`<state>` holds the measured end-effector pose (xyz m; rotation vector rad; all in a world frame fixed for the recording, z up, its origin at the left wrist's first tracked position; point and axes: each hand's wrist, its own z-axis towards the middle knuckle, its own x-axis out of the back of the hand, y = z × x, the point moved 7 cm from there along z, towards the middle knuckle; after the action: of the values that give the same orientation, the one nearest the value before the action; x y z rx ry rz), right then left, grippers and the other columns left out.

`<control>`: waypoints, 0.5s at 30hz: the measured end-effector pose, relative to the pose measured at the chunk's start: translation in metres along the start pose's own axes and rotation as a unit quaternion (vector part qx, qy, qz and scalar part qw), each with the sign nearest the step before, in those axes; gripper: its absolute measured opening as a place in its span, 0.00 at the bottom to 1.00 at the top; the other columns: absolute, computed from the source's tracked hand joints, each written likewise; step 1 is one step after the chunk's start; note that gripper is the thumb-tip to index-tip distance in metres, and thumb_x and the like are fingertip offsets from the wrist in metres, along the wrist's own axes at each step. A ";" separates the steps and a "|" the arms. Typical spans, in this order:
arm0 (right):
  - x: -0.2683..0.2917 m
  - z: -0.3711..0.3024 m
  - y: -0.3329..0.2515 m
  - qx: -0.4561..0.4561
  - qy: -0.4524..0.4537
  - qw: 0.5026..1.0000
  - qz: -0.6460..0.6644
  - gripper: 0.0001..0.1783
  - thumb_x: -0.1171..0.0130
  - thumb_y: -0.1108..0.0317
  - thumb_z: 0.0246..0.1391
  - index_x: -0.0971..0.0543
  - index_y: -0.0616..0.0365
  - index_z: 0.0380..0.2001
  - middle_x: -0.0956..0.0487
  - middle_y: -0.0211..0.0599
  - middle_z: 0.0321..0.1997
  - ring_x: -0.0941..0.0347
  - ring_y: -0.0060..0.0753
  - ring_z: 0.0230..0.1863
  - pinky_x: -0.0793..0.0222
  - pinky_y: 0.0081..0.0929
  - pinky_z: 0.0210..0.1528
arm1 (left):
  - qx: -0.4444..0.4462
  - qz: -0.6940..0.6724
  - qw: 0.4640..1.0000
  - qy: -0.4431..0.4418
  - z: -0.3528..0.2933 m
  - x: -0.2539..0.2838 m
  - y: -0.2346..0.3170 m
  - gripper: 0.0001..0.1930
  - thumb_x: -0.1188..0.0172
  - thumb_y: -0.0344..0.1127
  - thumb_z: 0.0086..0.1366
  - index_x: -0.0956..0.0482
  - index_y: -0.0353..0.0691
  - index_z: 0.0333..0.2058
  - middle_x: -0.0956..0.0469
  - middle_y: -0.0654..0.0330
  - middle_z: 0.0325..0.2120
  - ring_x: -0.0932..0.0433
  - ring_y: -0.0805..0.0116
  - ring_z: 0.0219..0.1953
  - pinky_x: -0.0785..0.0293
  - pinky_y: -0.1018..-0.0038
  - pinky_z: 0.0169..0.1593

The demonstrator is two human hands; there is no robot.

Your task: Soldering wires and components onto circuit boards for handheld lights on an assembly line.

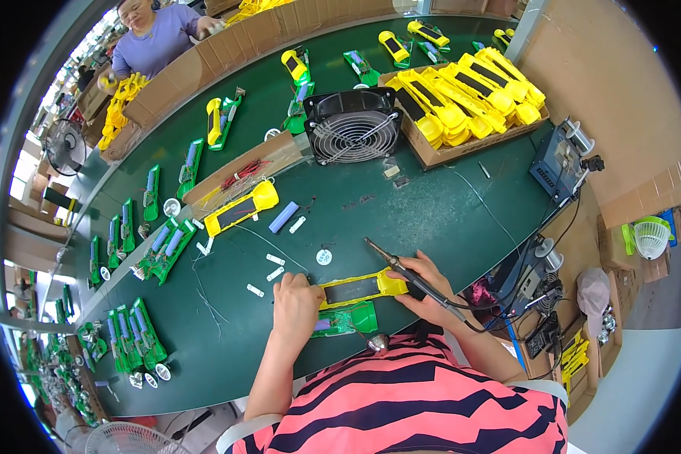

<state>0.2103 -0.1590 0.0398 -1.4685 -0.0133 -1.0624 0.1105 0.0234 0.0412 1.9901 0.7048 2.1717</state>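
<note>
At the table's near edge lies a yellow flashlight casing with a dark panel along its middle. The fingers of my left hand are closed at its left end; the fingertips are partly hidden. My right hand grips a soldering iron, its tip pointing up and left above the casing, while the thumb and fingers also touch the casing's right end. Just below the casing sits a green housing with a blue battery cell and a round metal reflector beside it.
A black fan stands at the far middle, next to a box of yellow casings. Green housings fill the left side. A soldering station and solder spool are at right. A co-worker sits across the table.
</note>
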 end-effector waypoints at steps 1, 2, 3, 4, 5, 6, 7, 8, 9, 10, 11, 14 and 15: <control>0.000 0.000 -0.001 0.005 0.007 1.000 0.006 0.31 0.38 0.73 0.37 0.35 0.56 0.48 0.27 0.31 0.47 0.35 0.36 0.51 0.55 0.48 0.61 | 0.003 -0.014 1.000 -0.003 0.001 0.004 0.000 0.04 0.41 0.27 0.42 0.20 0.41 0.21 0.31 0.59 0.20 0.33 0.62 0.30 0.37 0.70 0.36; 0.001 0.000 0.000 0.002 0.009 1.000 0.005 0.31 0.38 0.73 0.37 0.35 0.56 0.48 0.27 0.31 0.47 0.35 0.36 0.51 0.55 0.48 0.61 | 0.000 -0.015 1.000 -0.004 0.004 0.008 0.000 0.04 0.41 0.27 0.42 0.20 0.41 0.21 0.31 0.59 0.20 0.33 0.62 0.30 0.37 0.70 0.36; 0.001 0.000 0.002 0.000 0.007 1.000 -0.003 0.31 0.38 0.73 0.37 0.36 0.57 0.48 0.26 0.30 0.46 0.34 0.36 0.51 0.55 0.48 0.61 | -0.006 -0.098 0.995 0.032 0.008 0.020 0.001 0.05 0.41 0.27 0.42 0.20 0.40 0.22 0.30 0.60 0.21 0.33 0.62 0.31 0.36 0.70 0.35; 0.001 -0.001 0.004 -0.003 0.004 1.000 -0.010 0.32 0.38 0.73 0.37 0.37 0.57 0.48 0.26 0.30 0.46 0.34 0.36 0.51 0.55 0.48 0.61 | -0.012 -0.181 0.981 0.068 0.010 0.033 0.002 0.05 0.40 0.26 0.42 0.19 0.40 0.23 0.30 0.60 0.22 0.33 0.62 0.31 0.36 0.70 0.35; 0.001 0.000 0.003 -0.001 0.003 1.000 -0.008 0.32 0.38 0.73 0.37 0.37 0.57 0.48 0.26 0.30 0.46 0.34 0.36 0.51 0.55 0.48 0.61 | 0.001 -0.192 0.977 0.096 0.008 0.048 0.009 0.06 0.41 0.26 0.44 0.20 0.39 0.25 0.29 0.60 0.23 0.33 0.62 0.32 0.36 0.70 0.35; 0.000 0.000 0.002 -0.003 -0.008 1.000 -0.019 0.32 0.38 0.73 0.37 0.38 0.57 0.49 0.26 0.30 0.45 0.34 0.37 0.51 0.55 0.48 0.61 | -0.021 -0.187 0.976 0.112 0.005 0.058 0.022 0.07 0.41 0.26 0.44 0.20 0.39 0.25 0.29 0.60 0.23 0.33 0.62 0.32 0.36 0.70 0.34; 0.000 0.000 0.003 -0.007 -0.017 0.999 -0.032 0.33 0.38 0.74 0.37 0.39 0.57 0.49 0.25 0.30 0.45 0.34 0.37 0.51 0.55 0.48 0.61 | -0.046 -0.186 0.973 0.128 0.001 0.061 0.032 0.07 0.41 0.26 0.45 0.20 0.39 0.26 0.29 0.60 0.23 0.33 0.62 0.32 0.35 0.71 0.34; 0.001 -0.001 0.003 -0.009 -0.016 0.999 -0.033 0.33 0.38 0.74 0.37 0.39 0.57 0.49 0.25 0.30 0.45 0.34 0.37 0.51 0.55 0.48 0.61 | -0.079 -0.163 0.978 0.102 -0.003 0.053 0.043 0.10 0.41 0.27 0.45 0.21 0.39 0.30 0.29 0.61 0.27 0.33 0.62 0.33 0.36 0.70 0.35; 0.001 0.000 0.003 -0.009 -0.021 0.999 -0.030 0.33 0.38 0.74 0.36 0.39 0.57 0.49 0.25 0.30 0.45 0.34 0.37 0.51 0.55 0.48 0.61 | -0.086 -0.104 0.988 0.080 -0.008 0.045 0.054 0.11 0.41 0.27 0.44 0.21 0.39 0.31 0.29 0.62 0.29 0.33 0.62 0.34 0.37 0.70 0.36; 0.001 0.000 0.003 -0.009 -0.025 0.999 -0.026 0.33 0.38 0.75 0.36 0.40 0.57 0.49 0.25 0.30 0.45 0.34 0.37 0.51 0.55 0.47 0.61 | -0.094 -0.045 0.993 0.057 -0.012 0.037 0.065 0.13 0.40 0.28 0.44 0.22 0.39 0.33 0.29 0.62 0.31 0.33 0.62 0.35 0.37 0.69 0.36; 0.000 0.000 0.001 -0.009 -0.025 0.999 -0.025 0.33 0.38 0.75 0.36 0.40 0.57 0.49 0.25 0.30 0.45 0.34 0.37 0.51 0.55 0.47 0.61 | -0.102 -0.012 0.994 0.045 -0.016 0.022 0.068 0.15 0.39 0.30 0.43 0.23 0.40 0.35 0.30 0.62 0.33 0.33 0.62 0.37 0.38 0.68 0.37; 0.000 0.002 -0.004 -0.002 -0.016 1.000 -0.027 0.33 0.38 0.75 0.36 0.40 0.58 0.49 0.25 0.30 0.45 0.34 0.37 0.51 0.55 0.47 0.61 | -0.126 0.026 0.989 0.075 -0.022 -0.004 0.068 0.16 0.38 0.31 0.42 0.23 0.40 0.34 0.30 0.60 0.33 0.33 0.62 0.38 0.37 0.68 0.38; -0.001 0.002 -0.004 -0.005 -0.019 1.000 -0.019 0.33 0.38 0.75 0.36 0.40 0.58 0.49 0.25 0.30 0.45 0.34 0.37 0.51 0.55 0.47 0.61 | -0.126 0.013 0.987 0.098 -0.024 -0.002 0.067 0.16 0.38 0.31 0.42 0.23 0.40 0.34 0.30 0.59 0.34 0.32 0.61 0.37 0.36 0.67 0.39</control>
<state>0.2087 -0.1560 0.0427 -1.5022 -0.0643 -1.0662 0.1027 -0.0435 0.0656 1.6892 0.4018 2.3585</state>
